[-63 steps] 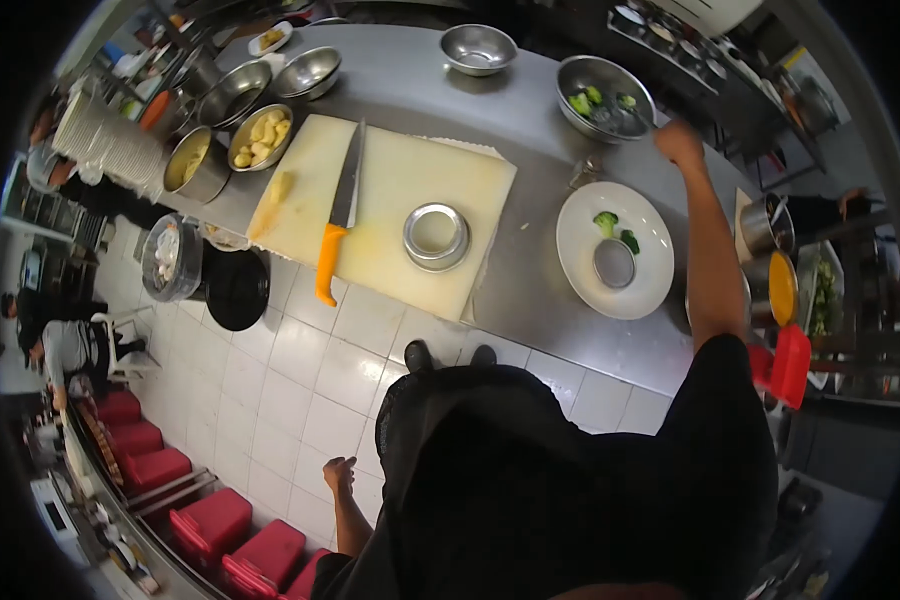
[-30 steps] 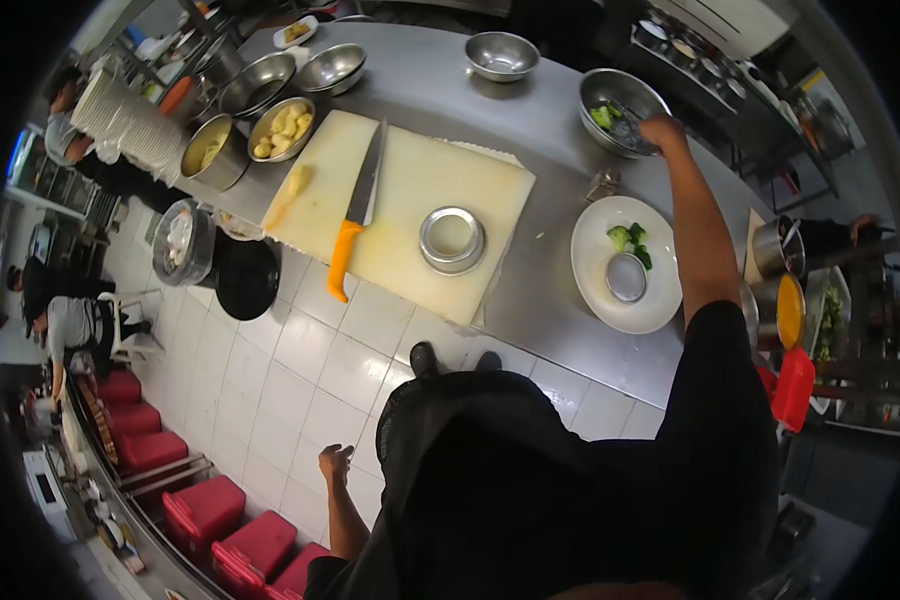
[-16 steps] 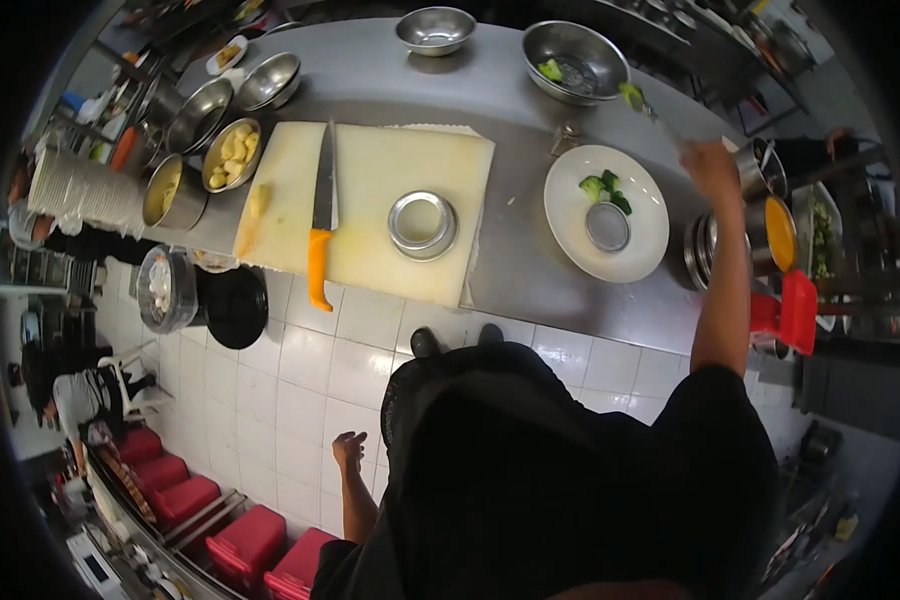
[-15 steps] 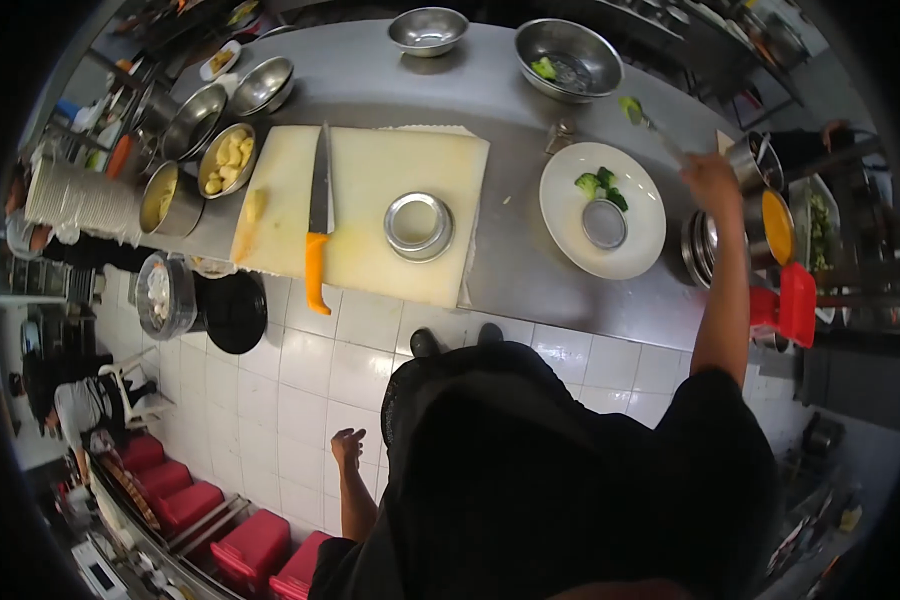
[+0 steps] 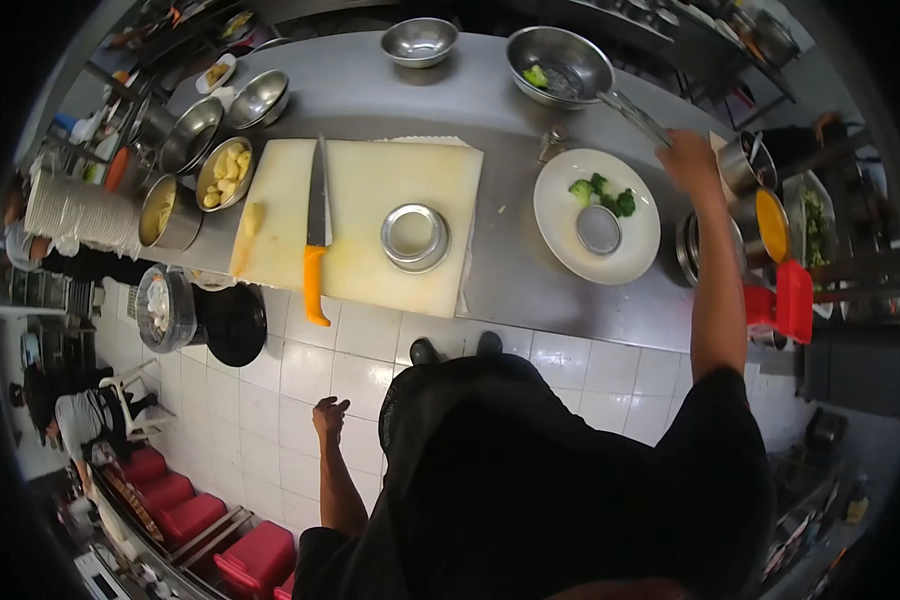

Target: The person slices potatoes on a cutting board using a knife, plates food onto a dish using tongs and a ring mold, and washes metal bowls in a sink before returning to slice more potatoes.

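My right hand (image 5: 688,160) is closed round a pair of metal tongs (image 5: 638,115), whose tips reach the rim of a steel bowl (image 5: 580,42). One piece of broccoli (image 5: 535,77) lies inside that bowl. Below the tongs stands a white plate (image 5: 625,262) with several broccoli florets (image 5: 582,190) and a small round metal mould (image 5: 598,230). My left hand (image 5: 331,417) hangs low over the floor beside my body, holding nothing, its fingers loosely bent and apart.
On the white cutting board (image 5: 360,190) lie an orange-handled knife (image 5: 315,270) and a round metal ring (image 5: 414,238). Steel bowls, a bowl of yellow pieces (image 5: 232,170) and stacked plates (image 5: 80,212) stand left. Pots and a red container (image 5: 794,302) crowd the right.
The broccoli that was in the tongs is on the plate, by the other florets. My right hand has moved slightly up and left, bringing the tongs to the bowl. My left hand shifted left.
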Motion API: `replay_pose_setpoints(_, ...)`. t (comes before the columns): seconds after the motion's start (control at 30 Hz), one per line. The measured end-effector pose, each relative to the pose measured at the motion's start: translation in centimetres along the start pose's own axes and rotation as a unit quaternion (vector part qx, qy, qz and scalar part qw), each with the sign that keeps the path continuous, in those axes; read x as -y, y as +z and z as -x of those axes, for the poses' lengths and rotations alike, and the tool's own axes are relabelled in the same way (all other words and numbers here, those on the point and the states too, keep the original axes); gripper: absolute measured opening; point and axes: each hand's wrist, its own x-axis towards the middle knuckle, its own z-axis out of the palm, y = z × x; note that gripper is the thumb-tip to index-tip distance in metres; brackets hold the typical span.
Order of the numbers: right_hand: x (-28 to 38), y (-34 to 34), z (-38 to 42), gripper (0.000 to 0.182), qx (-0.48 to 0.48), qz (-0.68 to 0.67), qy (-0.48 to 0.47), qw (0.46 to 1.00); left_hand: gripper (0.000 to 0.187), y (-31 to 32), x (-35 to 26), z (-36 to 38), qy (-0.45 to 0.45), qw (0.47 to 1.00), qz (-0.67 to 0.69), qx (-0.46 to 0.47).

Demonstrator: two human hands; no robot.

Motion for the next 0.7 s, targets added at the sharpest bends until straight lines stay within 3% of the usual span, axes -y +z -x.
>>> replay_pose_setpoints(0.2, 8.6, 2.9, -13.1, 0.033, 0.140, 0.037, 0.017, 0.989, 0.047, -0.3, 6.1, 4.8, -0.087, 0.996, 0.021, -0.026)
replay_pose_setpoints(0.3, 9.7, 6.8, -16.6, 0.034, 0.157, 0.063, -0.003, 0.986, 0.045, -0.2, 10.4, 7.8, -0.141, 0.985, 0.068, -0.067)
replay_pose_setpoints(0.43, 10.0, 7.6, -16.0, 0.033, 0.103, 0.027, 0.034, 0.994, 0.045, 0.5, 15.0, 10.1, -0.207, 0.969, 0.092, -0.098)
replay_pose_setpoints(0.5, 8.7, 6.3, -14.7, 0.030, 0.094, 0.025, 0.033, 0.995, 0.045, 0.5, 15.9, 10.2, -0.232, 0.967, 0.090, -0.054)
replay_pose_setpoints(0.53, 7.7, 5.3, -13.6, 0.029, 0.068, 0.015, 0.040, 0.997, 0.046, 0.2, 13.6, 10.9, -0.213, 0.976, 0.028, -0.038)
replay_pose_setpoints(0.6, 5.7, 2.9, -11.3, 0.028, 0.012, -0.002, 0.051, 0.999, 0.046, 0.2, 15.3, 9.1, -0.173, 0.985, 0.022, -0.014)
replay_pose_setpoints(0.67, 2.3, 0.0, -8.2, 0.029, 0.024, 0.055, -0.031, 0.998, 0.046, -0.4, 15.4, 7.1, -0.134, 0.991, 0.007, 0.007)
replay_pose_setpoints(0.7, 2.0, -2.3, -5.7, 0.031, 0.059, 0.062, -0.025, 0.996, 0.046, -0.9, 14.7, 5.9, -0.117, 0.993, -0.005, 0.016)
